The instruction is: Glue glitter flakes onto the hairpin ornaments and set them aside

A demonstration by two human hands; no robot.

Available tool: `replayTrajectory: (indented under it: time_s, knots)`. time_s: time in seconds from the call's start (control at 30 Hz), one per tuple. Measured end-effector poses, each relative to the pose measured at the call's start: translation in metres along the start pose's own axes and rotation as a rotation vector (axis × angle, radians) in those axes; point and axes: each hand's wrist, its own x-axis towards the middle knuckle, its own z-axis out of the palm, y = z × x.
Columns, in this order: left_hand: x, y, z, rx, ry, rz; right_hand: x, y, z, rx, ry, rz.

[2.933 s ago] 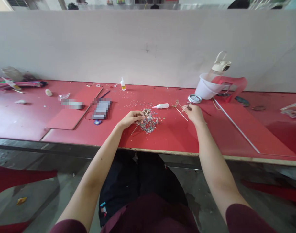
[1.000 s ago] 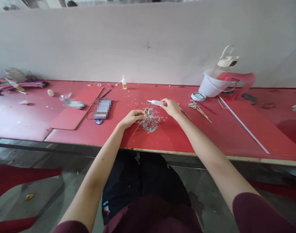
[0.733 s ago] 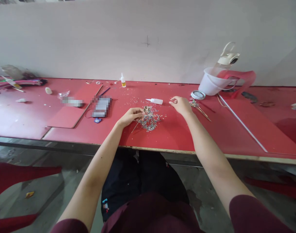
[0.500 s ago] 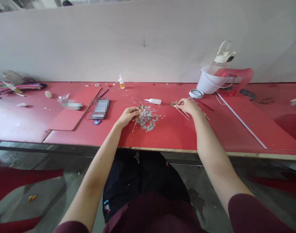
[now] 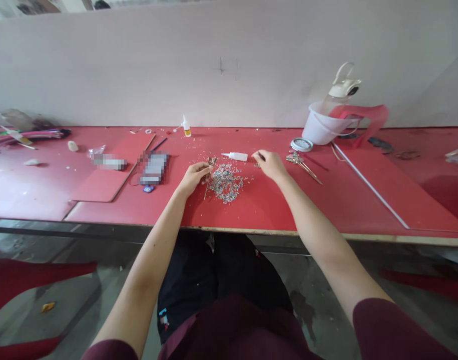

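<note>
My left hand point(image 5: 195, 177) pinches a thin gold hairpin point(image 5: 207, 187), its ornamented head pointing up and its stem hanging down. Right beside it lies a loose pile of small multicoloured chips point(image 5: 226, 184). My right hand point(image 5: 271, 165) is past the pile's right side, fingers pinched together, with a bit of gold showing under the fingertips; what they hold is hidden. To the right of that hand, gold hairpins with coloured heads point(image 5: 297, 159) lie on the red table. A white squeeze bottle point(image 5: 237, 156) lies between my hands, behind the pile.
A small glue bottle point(image 5: 186, 127) stands near the wall. An open round tin point(image 5: 301, 144) sits before a white bucket point(image 5: 319, 122) holding a drinking bottle. A blurred phone-like object point(image 5: 154, 168) and a raised red board point(image 5: 101, 185) are on the left.
My right hand has moved left, away from the hairpins on the right, which now show more fully. My left hand still holds its hairpin, drawn slightly left and turned more upright.
</note>
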Motion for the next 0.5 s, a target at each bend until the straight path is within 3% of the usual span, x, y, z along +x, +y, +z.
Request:
replayTrajectory:
  time_s: [0.17,0.3,0.5]
  knots:
    - [0.001,-0.002,0.0,-0.002,0.019,0.004,0.016,-0.027,0.018,-0.032,0.026,-0.074]
    - [0.001,-0.002,0.001,-0.011,0.035,-0.004,0.041,-0.017,0.027,-0.056,-0.061,-0.043]
    - [0.003,-0.003,-0.001,-0.045,0.1,0.004,0.065,0.001,0.037,-0.023,0.016,0.028]
